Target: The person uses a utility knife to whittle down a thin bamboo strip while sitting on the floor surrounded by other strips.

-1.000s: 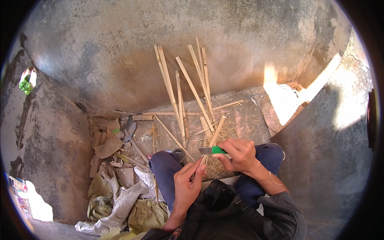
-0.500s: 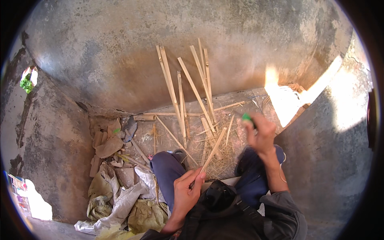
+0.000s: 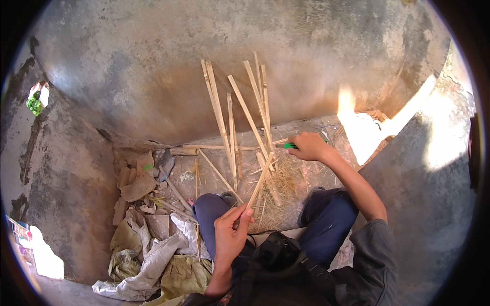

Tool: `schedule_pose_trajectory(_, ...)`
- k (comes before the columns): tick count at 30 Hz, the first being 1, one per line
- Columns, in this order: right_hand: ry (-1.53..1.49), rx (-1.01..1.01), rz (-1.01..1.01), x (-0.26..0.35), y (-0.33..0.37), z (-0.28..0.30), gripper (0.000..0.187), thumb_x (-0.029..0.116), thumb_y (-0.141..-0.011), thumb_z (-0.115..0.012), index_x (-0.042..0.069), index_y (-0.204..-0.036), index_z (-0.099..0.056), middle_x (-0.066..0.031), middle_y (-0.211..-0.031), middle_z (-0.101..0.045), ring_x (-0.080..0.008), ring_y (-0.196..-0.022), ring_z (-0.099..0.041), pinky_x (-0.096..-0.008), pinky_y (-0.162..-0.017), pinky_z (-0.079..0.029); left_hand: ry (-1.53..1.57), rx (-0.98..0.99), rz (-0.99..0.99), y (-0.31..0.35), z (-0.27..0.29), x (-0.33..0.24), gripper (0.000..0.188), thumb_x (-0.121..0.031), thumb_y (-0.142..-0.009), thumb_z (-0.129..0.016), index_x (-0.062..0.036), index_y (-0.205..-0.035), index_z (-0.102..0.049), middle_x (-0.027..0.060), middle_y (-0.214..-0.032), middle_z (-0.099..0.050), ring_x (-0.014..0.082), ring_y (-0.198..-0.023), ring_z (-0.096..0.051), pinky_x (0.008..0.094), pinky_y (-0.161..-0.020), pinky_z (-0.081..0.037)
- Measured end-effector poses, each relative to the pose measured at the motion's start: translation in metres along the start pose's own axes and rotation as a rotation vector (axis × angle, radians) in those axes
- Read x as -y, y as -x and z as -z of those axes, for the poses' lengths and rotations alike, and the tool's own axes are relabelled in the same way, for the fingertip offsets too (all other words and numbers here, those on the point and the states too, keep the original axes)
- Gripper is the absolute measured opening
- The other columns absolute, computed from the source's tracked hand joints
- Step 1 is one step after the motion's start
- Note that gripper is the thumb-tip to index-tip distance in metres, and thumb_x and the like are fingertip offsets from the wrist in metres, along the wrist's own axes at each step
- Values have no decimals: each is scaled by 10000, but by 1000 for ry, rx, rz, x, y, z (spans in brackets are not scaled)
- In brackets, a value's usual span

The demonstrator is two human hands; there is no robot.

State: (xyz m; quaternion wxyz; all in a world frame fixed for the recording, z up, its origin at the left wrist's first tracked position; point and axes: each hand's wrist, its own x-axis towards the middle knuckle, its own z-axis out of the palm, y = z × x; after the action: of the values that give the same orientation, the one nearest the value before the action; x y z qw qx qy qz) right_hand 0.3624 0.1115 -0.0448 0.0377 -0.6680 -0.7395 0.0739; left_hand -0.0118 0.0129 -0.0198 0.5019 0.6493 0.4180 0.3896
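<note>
Grips a split bamboo strip [image 3: 260,181] near its lower end with the left hand [image 3: 232,228], thumb and fingers closed on it, low in front of the body between the knees. Holds it at a slant, with the far end pointing up and to the right. Cannot tell whether that far end touches anything underneath. Reaches forward with the right hand [image 3: 310,147], fingers curled round the handle of a green-handled knife [image 3: 290,146], beyond the far end of the strip, to its right and apart from it. Cannot make out the blade.

Has pale shavings [image 3: 288,184] scattered on the floor under the strip and between the feet. Faces at least 6 more bamboo strips [image 3: 248,117], leaning upright against the stained concrete wall [image 3: 316,66]. Has a short bamboo pole [image 3: 184,151] lying near the foot of that wall, and a thin stick [image 3: 219,173] slanting across the floor towards the left knee. Wears dark blue trousers [image 3: 329,222] and a dark grey sleeve [image 3: 375,250]. Has on the left a crumpled white sack [image 3: 158,265], an olive sack [image 3: 186,278] beside it, and dry brown scraps [image 3: 138,184] farther forward.
</note>
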Motion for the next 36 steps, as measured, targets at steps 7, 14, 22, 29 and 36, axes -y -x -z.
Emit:
schedule_pose_trajectory(7,-422,-459,-1,80,69,39,328,340,-1099,-677,44,-1242,-686,-221,-854,-739,-454,-805,-730,-521,-709,-555,77,44,34,0,3,-1,304,-136,-1122,-703,10,-1381,-762,0,-906,-661,24,-669,-516,200,-581,-402)
schedule_pose_trajectory(14,-513,-778,29,123,119,10,263,251,-1057,-749,18,-1172,-709,-158,-881,-733,-372,-694,-720,-441,-638,-551,151,43,57,0,-7,-13,282,-93,-1062,-789,59,-1300,-773,-20,-898,-641,-2,-720,-467,201,-585,-329)
schedule_pose_trajectory(22,-533,-782,209,139,130,4,290,320,-1019,-801,55,-1125,-747,-90,-869,-713,-282,-680,-718,-381,-593,-543,173,30,49,-1,-15,-21,324,-99,-1042,-818,60,-1318,-760,-16,-920,-655,8,-733,-482,204,-598,-356)
schedule_pose_trajectory(29,-394,-747,301,153,128,5,298,357,-972,-840,97,-1099,-767,-38,-803,-658,-226,-642,-692,-372,-548,-520,4,32,-44,0,-18,-16,374,-128,-969,-897,92,-1233,-749,59,-926,-682,65,-766,-556,230,-642,-448)
schedule_pose_trajectory(36,-372,-779,310,155,126,7,296,372,-958,-852,100,-1048,-774,-28,-771,-657,-220,-611,-684,-361,-531,-517,-55,-50,-160,1,-21,-19,351,-96,-968,-887,127,-1195,-738,98,-903,-700,104,-765,-606,252,-660,-496)
